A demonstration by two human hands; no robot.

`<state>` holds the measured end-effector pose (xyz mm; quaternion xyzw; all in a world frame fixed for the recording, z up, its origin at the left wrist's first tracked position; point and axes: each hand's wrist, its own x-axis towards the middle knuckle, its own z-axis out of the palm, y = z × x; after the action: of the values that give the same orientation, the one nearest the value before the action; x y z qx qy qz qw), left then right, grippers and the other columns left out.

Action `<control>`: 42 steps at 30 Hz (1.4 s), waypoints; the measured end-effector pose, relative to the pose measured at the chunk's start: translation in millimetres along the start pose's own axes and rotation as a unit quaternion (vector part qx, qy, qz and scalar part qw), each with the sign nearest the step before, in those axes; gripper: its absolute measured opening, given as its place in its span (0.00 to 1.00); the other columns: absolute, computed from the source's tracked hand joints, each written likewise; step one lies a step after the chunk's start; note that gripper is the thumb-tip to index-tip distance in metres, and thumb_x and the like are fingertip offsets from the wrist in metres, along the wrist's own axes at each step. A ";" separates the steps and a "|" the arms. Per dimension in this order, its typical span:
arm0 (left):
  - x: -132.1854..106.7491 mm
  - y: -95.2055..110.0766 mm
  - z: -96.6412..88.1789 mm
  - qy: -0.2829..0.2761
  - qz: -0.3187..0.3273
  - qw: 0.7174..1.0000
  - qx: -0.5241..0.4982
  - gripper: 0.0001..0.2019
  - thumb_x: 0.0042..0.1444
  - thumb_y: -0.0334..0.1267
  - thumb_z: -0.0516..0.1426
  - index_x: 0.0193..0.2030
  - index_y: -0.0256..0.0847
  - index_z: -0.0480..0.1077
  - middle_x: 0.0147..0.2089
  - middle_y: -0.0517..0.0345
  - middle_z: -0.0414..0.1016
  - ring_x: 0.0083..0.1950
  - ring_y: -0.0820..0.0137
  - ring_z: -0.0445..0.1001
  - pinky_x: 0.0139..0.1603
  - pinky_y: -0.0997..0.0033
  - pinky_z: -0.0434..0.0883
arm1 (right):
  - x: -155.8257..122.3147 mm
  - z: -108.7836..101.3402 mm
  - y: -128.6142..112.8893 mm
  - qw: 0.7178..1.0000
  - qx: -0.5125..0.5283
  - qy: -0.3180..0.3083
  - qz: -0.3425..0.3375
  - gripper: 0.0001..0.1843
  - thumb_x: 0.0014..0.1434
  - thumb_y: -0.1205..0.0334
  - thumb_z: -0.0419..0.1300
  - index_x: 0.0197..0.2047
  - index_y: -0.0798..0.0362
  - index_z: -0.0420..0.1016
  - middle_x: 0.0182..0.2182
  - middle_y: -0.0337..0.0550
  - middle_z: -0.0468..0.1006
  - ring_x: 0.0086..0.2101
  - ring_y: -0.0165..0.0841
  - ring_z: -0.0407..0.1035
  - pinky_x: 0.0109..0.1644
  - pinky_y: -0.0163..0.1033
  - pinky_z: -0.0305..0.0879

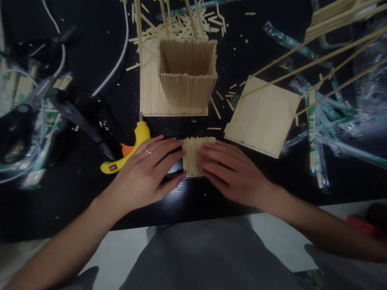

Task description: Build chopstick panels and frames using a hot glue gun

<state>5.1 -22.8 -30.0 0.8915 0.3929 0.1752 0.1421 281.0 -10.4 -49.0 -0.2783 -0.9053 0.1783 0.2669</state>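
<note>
- I saw both bare hands on a small pale panel of thin wooden sticks set side by side (190,159), which lay on the black tabletop (69,203) near its front edge.
- The left hand (148,169), with a silver ring (148,151) on one finger, was not closed around anything: its fingers reached to the panel's left edge, thumb spread apart from them.
- The right hand (234,169) was likewise unclenched, its slightly blurred fingers laid across the panel's right part.
- I could make out the panel's sticks running away from the person, their far ends uneven and the near edge straighter.
- Just beside the left hand I had a yellow glue gun with an orange trigger (135,141), its nozzle pointing away from the person.
- Beyond the panel, an open-topped box of pale wooden sticks (187,90) stood upright on a larger flat stick panel (149,82).
- Behind it I saw a loose heap of short cut wooden pieces (181,28).
- To the right lay a square pale wooden panel (264,117) with long sticks rising from it, and past that, clear-and-green plastic wrappers (332,108).
- At far left I noted a black-handled tool (80,121) and, farther up, a white cable (126,40).
</note>
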 end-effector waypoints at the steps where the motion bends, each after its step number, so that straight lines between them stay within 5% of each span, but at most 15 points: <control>1: 0.0 -0.1 0.2 0.000 0.000 1.000 0.001 0.20 0.67 0.40 0.62 0.63 0.36 0.71 0.66 0.42 0.75 0.67 0.53 0.75 0.75 0.43 0.68 | 0.3 1.0 0.0 1.000 0.002 0.000 0.000 0.13 0.67 0.70 0.65 0.55 0.60 0.79 0.58 0.55 0.82 0.63 0.44 0.74 0.71 0.54 0.70; 19: -1.4 0.4 0.3 0.005 0.000 1.000 0.002 0.19 0.66 0.38 0.63 0.61 0.34 0.73 0.66 0.42 0.75 0.67 0.54 0.75 0.75 0.45 0.68 | 0.2 4.6 -1.7 0.999 -0.037 -0.014 -0.014 0.16 0.71 0.70 0.61 0.60 0.60 0.78 0.59 0.53 0.82 0.63 0.41 0.74 0.70 0.52 0.71; 29: 0.8 0.3 1.4 0.016 0.005 1.000 0.009 0.18 0.67 0.39 0.62 0.61 0.34 0.72 0.64 0.42 0.77 0.66 0.55 0.75 0.73 0.44 0.70 | -3.1 8.7 -9.3 0.996 -0.065 -0.058 -0.023 0.23 0.69 0.76 0.58 0.65 0.57 0.75 0.63 0.61 0.76 0.68 0.50 0.65 0.68 0.58 0.71; 42: 0.2 0.8 2.5 0.029 0.001 1.000 0.009 0.18 0.68 0.39 0.61 0.62 0.36 0.72 0.65 0.43 0.77 0.66 0.54 0.76 0.72 0.43 0.71 | -2.5 12.3 -8.8 0.996 -0.060 -0.056 -0.035 0.22 0.69 0.76 0.56 0.64 0.58 0.75 0.63 0.55 0.77 0.67 0.46 0.66 0.70 0.57 0.69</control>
<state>6.8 -23.4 -31.9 0.8876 0.3978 0.1973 0.1227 272.0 -20.9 -55.5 -0.2518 -0.9370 0.1297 0.2045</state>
